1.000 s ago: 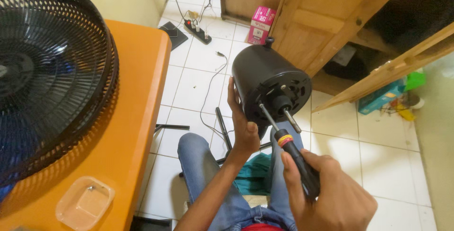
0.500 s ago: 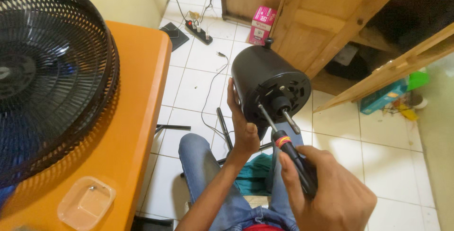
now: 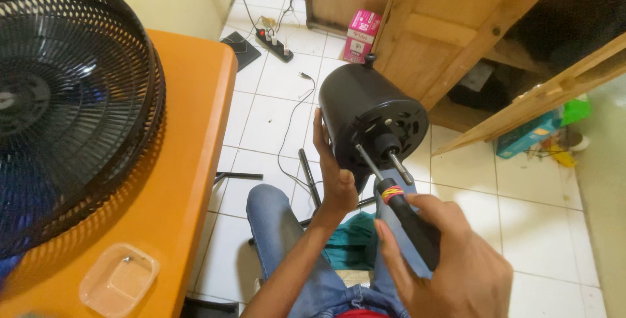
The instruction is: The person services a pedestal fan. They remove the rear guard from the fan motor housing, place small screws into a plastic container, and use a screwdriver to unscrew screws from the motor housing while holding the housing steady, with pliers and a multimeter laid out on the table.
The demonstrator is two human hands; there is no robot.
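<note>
My left hand grips the side of a black round fan motor housing, held over my knees with its metal shaft pointing toward me. My right hand is closed around the black handle of a screwdriver with a red and yellow collar. The screwdriver's thin shank reaches up to the front face of the housing, just left of the shaft.
A black fan grille lies on an orange table at left, with a small clear plastic tray near its front. A power strip, a pink box and wooden furniture stand on the tiled floor beyond.
The view has shifted slightly. Both hands, the housing and the screwdriver keep nearly the same pose.
</note>
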